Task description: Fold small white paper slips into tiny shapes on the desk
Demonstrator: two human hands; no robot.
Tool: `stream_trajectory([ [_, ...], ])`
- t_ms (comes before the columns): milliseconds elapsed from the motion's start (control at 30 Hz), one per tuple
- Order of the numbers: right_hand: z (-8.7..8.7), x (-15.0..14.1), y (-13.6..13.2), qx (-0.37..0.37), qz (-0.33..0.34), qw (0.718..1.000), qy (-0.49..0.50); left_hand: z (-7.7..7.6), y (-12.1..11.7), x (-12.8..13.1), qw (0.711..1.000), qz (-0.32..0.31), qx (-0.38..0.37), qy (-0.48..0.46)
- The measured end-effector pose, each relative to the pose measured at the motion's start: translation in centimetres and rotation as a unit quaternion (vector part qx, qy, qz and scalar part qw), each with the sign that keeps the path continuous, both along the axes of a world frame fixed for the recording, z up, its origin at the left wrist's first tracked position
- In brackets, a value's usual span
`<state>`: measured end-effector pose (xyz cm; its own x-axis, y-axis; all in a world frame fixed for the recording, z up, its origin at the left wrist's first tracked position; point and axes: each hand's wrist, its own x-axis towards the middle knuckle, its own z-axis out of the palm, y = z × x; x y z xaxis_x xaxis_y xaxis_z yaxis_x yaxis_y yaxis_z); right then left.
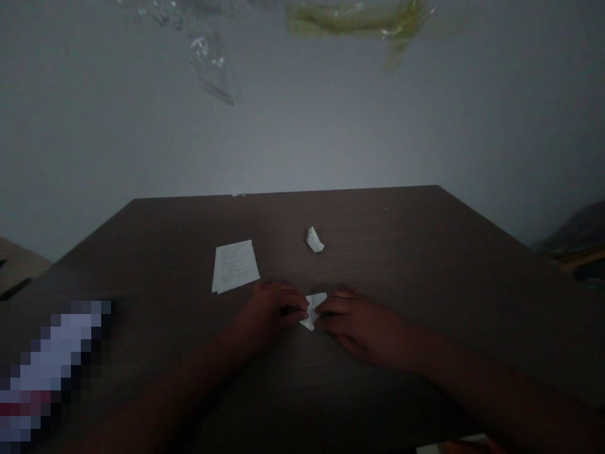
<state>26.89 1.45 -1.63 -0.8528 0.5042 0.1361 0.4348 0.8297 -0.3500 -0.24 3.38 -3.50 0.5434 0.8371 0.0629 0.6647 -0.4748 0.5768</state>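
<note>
A small piece of folded paper [311, 316], pale with pointed corners, lies between my two hands on the dark table. The curled fingers of my left hand [278, 307] pinch its left side. From the right, the fingertips of my right hand [362, 325] close on its other edge and cover part of it. Beyond my hands sits another folded paper piece [314, 241], apart from both. Close to my left hand, a few overlapping printed paper sheets [236, 267] lie flat.
The brown wooden table [401, 252] meets a grey wall [331, 126] at its far edge. A blurred, pixelated object [57, 359] lies at the left. Clear plastic [215, 69] and yellowish tape [354, 20] hang on the wall. Dark items [581, 239] stand beyond the right edge.
</note>
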Motion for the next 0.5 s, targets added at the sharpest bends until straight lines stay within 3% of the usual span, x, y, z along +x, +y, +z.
stream_trajectory([
  [167, 0.14, -0.15, -0.24, 0.018, 0.012, 1.000, 0.014, 0.39, -0.19, 0.34, 1.000, 0.009, -0.002, 0.006],
  [367, 0.24, -0.57, -0.79, 0.050, 0.006, 0.998, -0.036, 0.75, -0.43, 0.62, 0.999, 0.026, -0.006, 0.018],
  [500, 0.23, -0.62, -1.00, 0.032, -0.002, 0.999, -0.031, 0.75, -0.56, 0.63, 0.999, 0.036, 0.006, 0.032],
])
